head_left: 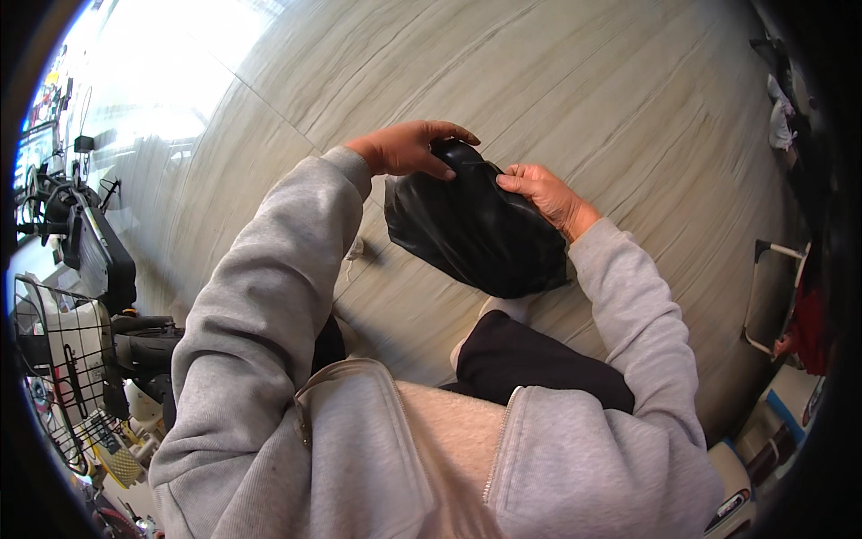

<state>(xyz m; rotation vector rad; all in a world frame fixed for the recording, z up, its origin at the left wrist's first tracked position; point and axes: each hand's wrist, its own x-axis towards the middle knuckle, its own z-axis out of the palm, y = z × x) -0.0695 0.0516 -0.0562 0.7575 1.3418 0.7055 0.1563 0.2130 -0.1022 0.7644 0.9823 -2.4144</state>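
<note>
A black, shiny, leather-like cover or bag (467,229) hangs in front of me above the floor, its sides creased; I cannot tell its exact kind. My left hand (409,151) curves round its far top edge, thumb on the near side and fingers reaching over the rounded end. At the upper right edge my right hand (548,196) pinches the material between thumb and bent fingers. The lower part of the black piece hangs loose, close to my right shoe (489,316).
Pale wood-look tiles (628,81) cover the floor. At the left stand an electric scooter or bike (103,256) and a black wire basket (76,359). A metal-framed item (759,296) and boxes (772,404) line the right side. A small pale object (356,250) lies beside my left sleeve.
</note>
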